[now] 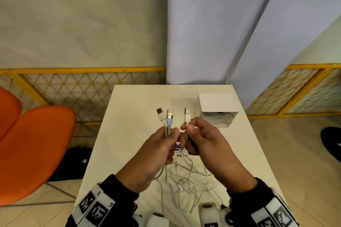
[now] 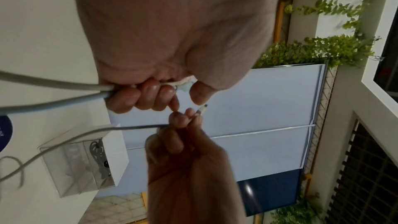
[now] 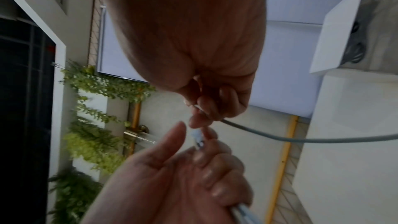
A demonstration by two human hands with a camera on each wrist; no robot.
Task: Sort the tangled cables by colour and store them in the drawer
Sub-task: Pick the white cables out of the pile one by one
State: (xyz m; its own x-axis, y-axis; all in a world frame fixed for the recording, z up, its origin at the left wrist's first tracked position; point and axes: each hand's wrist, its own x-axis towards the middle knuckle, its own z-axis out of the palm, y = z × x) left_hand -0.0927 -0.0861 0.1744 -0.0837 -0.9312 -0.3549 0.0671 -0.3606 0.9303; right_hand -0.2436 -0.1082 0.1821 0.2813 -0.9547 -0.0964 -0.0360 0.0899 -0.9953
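Note:
My left hand (image 1: 162, 145) grips two cables upright above the white table (image 1: 129, 108): a cream one with a dark plug (image 1: 160, 114) and a pale blue one with a silver plug (image 1: 169, 116). My right hand (image 1: 199, 134) pinches a third, white cable just below its plug (image 1: 187, 115), close beside the left hand. Both cords trail down into a tangle of white cables (image 1: 186, 178) on the table. The left wrist view shows the fist (image 2: 142, 94) around the two cords and the right fingers (image 2: 183, 118) pinching the thin cable. A small clear drawer unit (image 1: 217, 110) stands at the table's far right.
Dark cables lie inside the drawer unit (image 2: 86, 159). A purple-and-white item (image 1: 178, 143) lies on the table behind my hands. Orange chairs (image 1: 33, 149) stand left of the table, a black bag (image 1: 73, 162) on the floor beside it. Yellow mesh fencing (image 1: 83, 86) runs behind.

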